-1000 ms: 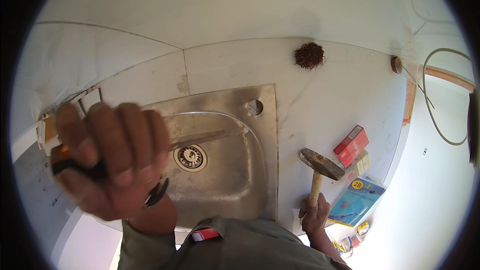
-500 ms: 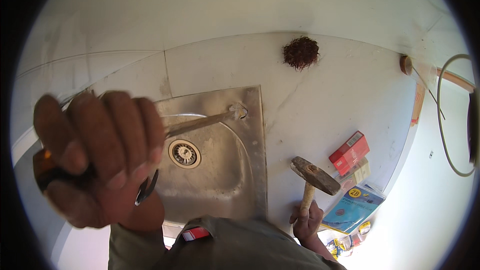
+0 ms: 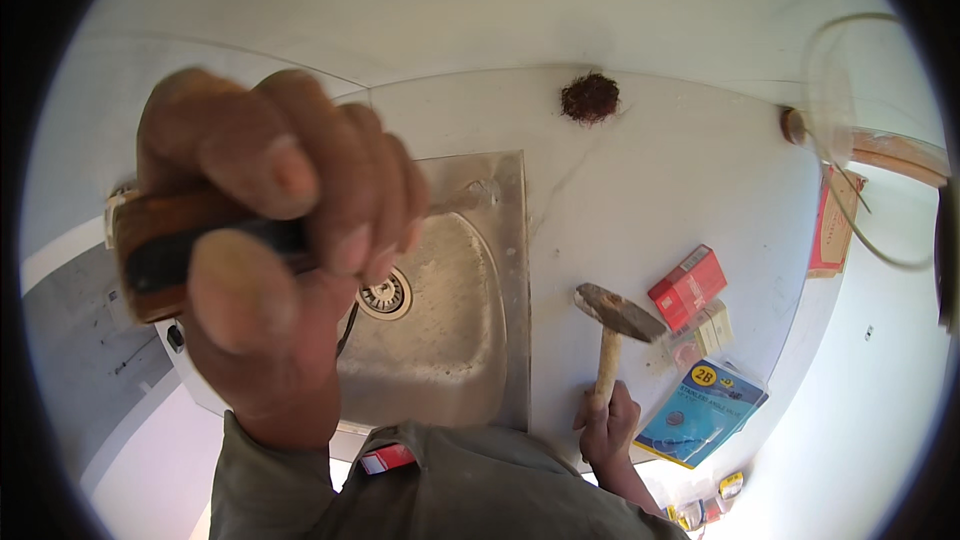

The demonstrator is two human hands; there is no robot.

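Observation:
Raised close to the camera, my left hand is wrapped round the amber-and-black handle of a screwdriver. Its shaft is mostly hidden behind my fingers; a blurred part of it runs toward the hole in the far right corner of the steel sink. Whether the tip touches the metal I cannot tell. My right hand grips the wooden handle of a hammer, whose worn head is up, over the white countertop right of the sink.
A red box, a cream box and a blue package lie right of the hammer. Reddish-brown steel wool sits at the back wall. The drain strainer is partly behind my hand. A hose loops at the far right.
My left hand has moved up and to the right with the screwdriver, covering more of the sink. The hammer stays in my right hand, and the whole view has shifted slightly.

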